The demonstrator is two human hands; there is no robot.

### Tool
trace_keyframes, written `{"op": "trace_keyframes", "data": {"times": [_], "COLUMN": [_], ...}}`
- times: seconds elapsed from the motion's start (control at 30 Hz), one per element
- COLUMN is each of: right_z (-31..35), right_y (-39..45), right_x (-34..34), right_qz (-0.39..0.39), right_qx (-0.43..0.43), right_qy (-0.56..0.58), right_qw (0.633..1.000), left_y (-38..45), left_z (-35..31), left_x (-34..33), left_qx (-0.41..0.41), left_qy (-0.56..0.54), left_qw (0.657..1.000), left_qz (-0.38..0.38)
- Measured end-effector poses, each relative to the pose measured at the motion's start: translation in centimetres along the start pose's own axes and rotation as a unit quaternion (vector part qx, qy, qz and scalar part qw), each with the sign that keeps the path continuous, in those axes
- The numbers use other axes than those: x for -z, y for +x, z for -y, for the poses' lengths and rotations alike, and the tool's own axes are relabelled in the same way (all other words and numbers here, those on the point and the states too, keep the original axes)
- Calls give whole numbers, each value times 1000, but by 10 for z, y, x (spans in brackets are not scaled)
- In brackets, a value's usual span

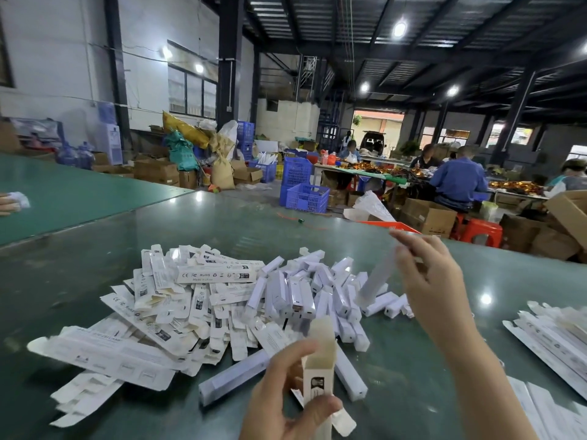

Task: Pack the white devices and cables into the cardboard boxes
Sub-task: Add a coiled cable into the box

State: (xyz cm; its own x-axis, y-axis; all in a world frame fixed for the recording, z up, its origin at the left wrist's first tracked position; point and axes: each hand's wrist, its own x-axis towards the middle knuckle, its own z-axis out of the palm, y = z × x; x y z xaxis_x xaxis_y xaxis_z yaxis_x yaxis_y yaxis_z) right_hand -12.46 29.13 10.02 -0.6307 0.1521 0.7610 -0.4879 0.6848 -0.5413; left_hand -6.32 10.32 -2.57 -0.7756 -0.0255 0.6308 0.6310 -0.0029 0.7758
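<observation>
1. While the left hand [286, 395] sits nearest the camera, its grip is curled round a small white carton [319, 373], which stands upright with its top flap open.
2. Just right of that carton and higher, the right hand [435, 281] pinches a long white device [378, 277] by its upper end, so the piece hangs slanted in the air above the bench [79, 281]; motion blur makes its exact shape hard to judge.
3. Beside the carton, two long white devices [233, 377] lie flat on the bench, one on each side of it.
4. Left of the carton and farther back, a heap of flattened boxes [178, 312] is spread out, printed sides up.
5. Directly behind the carton, touching that heap, a pile of short white devices [317, 296] lies jumbled.
6. Well to the right of the carton, more flat boxes [552, 338] lie at the bench edge.
7. Far behind the carton, beyond the bench, stand blue crates [305, 195], brown shipping cartons [428, 217] and seated workers [457, 182] at another table.
</observation>
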Motion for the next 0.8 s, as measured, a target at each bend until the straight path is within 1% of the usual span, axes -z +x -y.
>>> {"op": "trace_keyframes", "data": {"times": [0.07,0.17,0.23,0.3,0.4,0.57,0.67,0.8], "right_z": [29,66,82,90,93,84,80,81], "right_y": [-4,-17,-27,-33,-37,-35,-34,-36], "right_x": [9,17,16,12,8,6,4,-2], "right_qz": [23,50,60,69,81,93,100,92], "right_qx": [30,59,69,87,110,116,112,142], "right_qy": [104,269,308,297,260,217,210,177], "right_qw": [994,960,947,949,956,965,966,970], "left_y": [3,8,10,10,9,8,9,8], "left_z": [-1,-5,-5,-3,-1,1,5,9], "left_x": [3,8,9,9,10,10,11,11], "left_qx": [0,-19,-27,-34,-19,-29,-28,-36], "left_qy": [-7,-18,-16,2,28,24,21,28], "left_qw": [1000,999,1000,999,999,999,999,998], "left_qz": [8,19,-2,-19,-15,-23,-32,-35]}}
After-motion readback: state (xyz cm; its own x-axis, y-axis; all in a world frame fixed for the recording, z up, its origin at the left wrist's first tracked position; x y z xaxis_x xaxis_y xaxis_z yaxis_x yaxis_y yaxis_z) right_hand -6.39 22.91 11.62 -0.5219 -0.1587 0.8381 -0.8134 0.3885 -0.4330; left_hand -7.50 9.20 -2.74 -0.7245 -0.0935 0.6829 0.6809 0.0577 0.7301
